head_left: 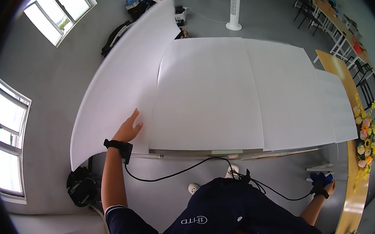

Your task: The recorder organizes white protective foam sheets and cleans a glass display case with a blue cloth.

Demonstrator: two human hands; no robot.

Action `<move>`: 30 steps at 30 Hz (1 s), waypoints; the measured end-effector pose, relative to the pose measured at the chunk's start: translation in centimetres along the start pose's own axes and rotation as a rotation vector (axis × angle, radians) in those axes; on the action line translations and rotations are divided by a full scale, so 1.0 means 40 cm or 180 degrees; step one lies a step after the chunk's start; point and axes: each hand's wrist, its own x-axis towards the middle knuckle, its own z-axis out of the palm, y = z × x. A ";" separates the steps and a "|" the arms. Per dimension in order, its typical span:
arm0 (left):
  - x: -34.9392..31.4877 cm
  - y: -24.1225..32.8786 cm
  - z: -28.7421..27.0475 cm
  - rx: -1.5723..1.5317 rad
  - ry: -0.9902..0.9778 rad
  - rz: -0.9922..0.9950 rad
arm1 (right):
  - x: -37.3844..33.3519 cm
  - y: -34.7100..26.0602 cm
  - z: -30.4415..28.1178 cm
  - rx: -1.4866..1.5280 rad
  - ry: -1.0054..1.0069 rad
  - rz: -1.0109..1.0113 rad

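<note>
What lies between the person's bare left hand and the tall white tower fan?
In the head view, from the left hand: part of the upcurved white sheet, a flat white sheet, then grey floor before the tower fan.

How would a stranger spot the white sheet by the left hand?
Find the big table covered with white sheets. At its left end, the person's left hand is over one. That leftmost sheet sweeps into a broad curve, while its neighbours lie flat.

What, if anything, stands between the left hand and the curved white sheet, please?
Nothing visible does: the left hand lies directly over the curved white sheet, seemingly touching it; the black cable hangs below, out of the way.
</note>
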 end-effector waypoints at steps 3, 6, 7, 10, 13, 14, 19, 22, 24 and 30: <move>0.016 -0.013 -0.023 -0.0599 0.0101 0.0022 | 0.117 0.042 -0.018 -0.0457 -0.0086 -0.1379; 0.031 -0.058 -0.022 -0.0637 0.0297 0.0222 | 0.032 -0.036 0.035 -0.0181 -0.0310 -0.1914; 0.026 -0.058 -0.024 -0.0866 0.0272 0.0058 | -0.035 -0.069 0.048 -0.0021 -0.0568 -0.1913; 0.053 -0.067 -0.018 -0.1036 0.0392 0.0207 | -0.193 -0.179 0.041 0.0283 -0.0970 -0.2027; 0.067 -0.079 -0.016 -0.1206 0.0327 0.0220 | -0.370 -0.265 0.050 0.0331 -0.1691 -0.2054; 0.069 -0.084 -0.022 -0.1368 0.0245 0.0114 | -0.438 -0.290 0.053 0.0309 -0.2161 -0.1992; 0.068 -0.080 -0.030 -0.1966 0.0034 -0.0097 | -0.756 -0.364 0.079 0.0107 -0.3583 -0.2370; 0.068 -0.077 -0.039 -0.2397 -0.0156 -0.0180 | -0.907 -0.386 0.099 -0.0204 -0.4342 -0.2411; 0.069 -0.094 -0.042 -0.2745 -0.0276 -0.0197 | -0.991 -0.397 0.121 -0.0393 -0.4639 -0.2391; 0.073 -0.131 -0.051 -0.3457 -0.0499 -0.0154 | -1.187 -0.439 0.229 -0.0498 -0.5930 -0.2423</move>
